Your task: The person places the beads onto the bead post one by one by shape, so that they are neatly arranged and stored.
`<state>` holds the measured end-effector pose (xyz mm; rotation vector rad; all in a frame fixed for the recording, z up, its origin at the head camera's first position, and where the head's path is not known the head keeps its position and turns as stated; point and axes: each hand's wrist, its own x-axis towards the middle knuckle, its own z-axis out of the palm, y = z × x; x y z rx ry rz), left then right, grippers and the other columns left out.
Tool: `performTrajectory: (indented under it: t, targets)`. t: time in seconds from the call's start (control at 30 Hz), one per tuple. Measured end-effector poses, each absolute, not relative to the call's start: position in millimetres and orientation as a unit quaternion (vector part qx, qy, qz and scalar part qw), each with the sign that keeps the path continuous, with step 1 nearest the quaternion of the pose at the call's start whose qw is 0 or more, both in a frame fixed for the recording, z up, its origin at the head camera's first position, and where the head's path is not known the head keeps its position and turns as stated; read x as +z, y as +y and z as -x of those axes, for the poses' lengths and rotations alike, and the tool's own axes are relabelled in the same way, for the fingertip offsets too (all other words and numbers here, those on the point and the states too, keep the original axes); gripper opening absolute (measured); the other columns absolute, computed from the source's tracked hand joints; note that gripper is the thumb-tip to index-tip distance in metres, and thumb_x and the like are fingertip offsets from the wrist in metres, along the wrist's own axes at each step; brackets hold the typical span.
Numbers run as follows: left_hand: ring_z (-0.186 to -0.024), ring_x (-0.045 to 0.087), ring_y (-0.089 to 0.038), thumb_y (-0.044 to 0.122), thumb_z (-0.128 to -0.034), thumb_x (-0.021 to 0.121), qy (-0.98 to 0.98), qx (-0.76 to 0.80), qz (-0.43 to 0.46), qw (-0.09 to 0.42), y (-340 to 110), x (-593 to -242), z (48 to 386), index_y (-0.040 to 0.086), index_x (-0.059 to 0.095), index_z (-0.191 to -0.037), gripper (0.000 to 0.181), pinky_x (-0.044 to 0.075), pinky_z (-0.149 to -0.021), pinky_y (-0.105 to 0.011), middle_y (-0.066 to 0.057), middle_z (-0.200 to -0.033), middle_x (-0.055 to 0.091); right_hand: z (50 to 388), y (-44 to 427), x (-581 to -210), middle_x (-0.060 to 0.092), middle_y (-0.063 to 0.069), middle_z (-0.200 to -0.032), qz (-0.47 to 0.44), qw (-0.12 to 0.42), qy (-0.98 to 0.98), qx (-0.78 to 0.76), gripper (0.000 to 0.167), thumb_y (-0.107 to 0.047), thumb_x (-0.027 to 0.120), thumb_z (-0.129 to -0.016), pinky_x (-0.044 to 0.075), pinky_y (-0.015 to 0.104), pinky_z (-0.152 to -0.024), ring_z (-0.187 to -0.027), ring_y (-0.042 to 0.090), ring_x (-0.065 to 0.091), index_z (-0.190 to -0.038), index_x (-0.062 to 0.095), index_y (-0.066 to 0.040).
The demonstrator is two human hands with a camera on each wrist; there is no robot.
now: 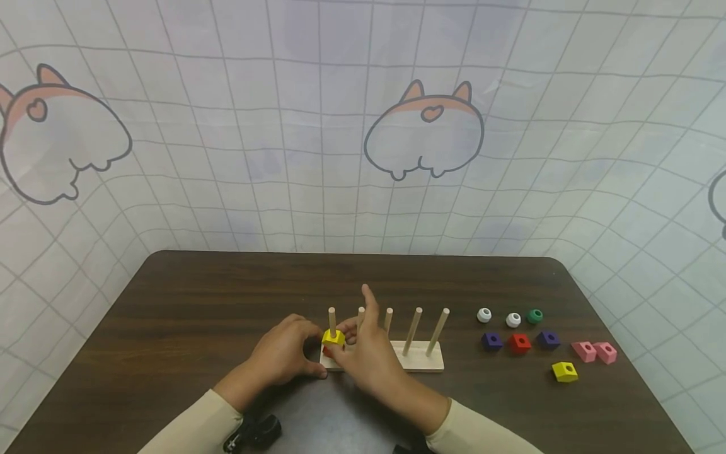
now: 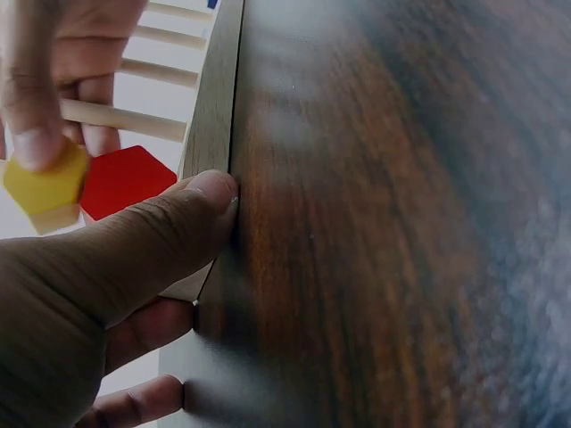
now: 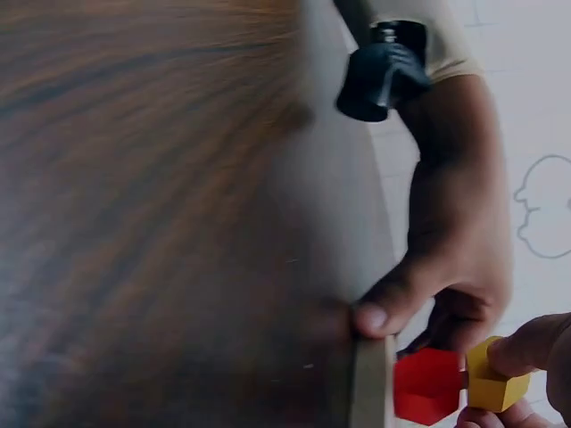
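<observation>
A wooden peg board (image 1: 422,360) with several upright pegs lies on the table. My left hand (image 1: 283,353) grips its left end, the thumb on the front edge and the other fingers round the end. On the leftmost peg a red block (image 2: 129,181) rests against the base. A yellow block (image 1: 333,338) is on the same peg above it. My right hand (image 1: 377,362) pinches this yellow block between thumb and fingers, its index finger pointing up in the head view. In the right wrist view, a narrow gap separates the yellow block (image 3: 491,383) from the red one (image 3: 428,388).
To the right on the dark table (image 1: 215,296) lie white beads (image 1: 484,315), a green bead (image 1: 535,316), purple blocks (image 1: 491,342), another red block (image 1: 519,343), pink blocks (image 1: 584,351) and another yellow block (image 1: 564,372). A patterned curtain (image 1: 295,157) hangs behind the table.
</observation>
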<state>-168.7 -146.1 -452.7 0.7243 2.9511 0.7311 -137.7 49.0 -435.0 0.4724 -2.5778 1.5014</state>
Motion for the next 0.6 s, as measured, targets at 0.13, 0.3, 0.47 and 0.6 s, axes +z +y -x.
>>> performTrajectory:
  t: [0.13, 0.3, 0.47, 0.6]
  targets:
    - [-0.106, 0.061, -0.022, 0.036, -0.0577, 0.101, 0.943, 0.232, -0.236, 0.004, -146.2, -452.4, 168.3, 0.018, 0.077, -0.100, 0.052, 0.054, -0.086, -0.047, 0.007, -0.099, 0.069, 137.2, 49.9, -440.8, 0.070, 0.000, -0.104, -0.163, 0.064, -0.861, 0.478, 0.115, -0.008, 0.087, -0.083, 0.057, 0.038, -0.082, -0.088, 0.019, 0.068, -0.157, 0.000, 0.000]
    - [-0.108, 0.061, -0.022, 0.036, -0.0584, 0.101, 0.945, 0.231, -0.232, 0.005, -145.5, -452.4, 168.1, 0.018, 0.077, -0.101, 0.052, 0.054, -0.087, -0.048, 0.006, -0.101, 0.069, 133.9, 54.9, -440.3, 0.069, 0.007, -0.119, -0.178, 0.060, -0.870, 0.456, 0.112, -0.012, 0.085, -0.085, 0.056, 0.039, -0.090, -0.103, 0.023, 0.070, -0.158, 0.001, -0.002]
    - [-0.109, 0.060, -0.022, 0.035, -0.0584, 0.101, 0.946, 0.233, -0.227, 0.009, -144.4, -452.5, 168.0, 0.019, 0.077, -0.101, 0.051, 0.054, -0.088, -0.048, 0.006, -0.102, 0.069, 125.1, 66.5, -436.8, 0.053, 0.019, -0.147, -0.203, 0.035, -0.889, 0.410, 0.106, -0.017, 0.083, -0.088, 0.052, 0.043, -0.098, -0.124, 0.027, 0.062, -0.159, 0.006, -0.001]
    - [-0.109, 0.060, -0.022, 0.035, -0.0579, 0.101, 0.947, 0.228, -0.225, 0.007, -144.5, -452.2, 167.3, 0.019, 0.077, -0.101, 0.052, 0.054, -0.088, -0.048, 0.006, -0.102, 0.069, 115.9, 78.1, -435.1, 0.046, 0.021, -0.152, -0.223, 0.008, -0.907, 0.357, 0.105, -0.024, 0.080, -0.090, 0.053, 0.045, -0.096, -0.123, 0.030, 0.061, -0.160, 0.005, 0.000]
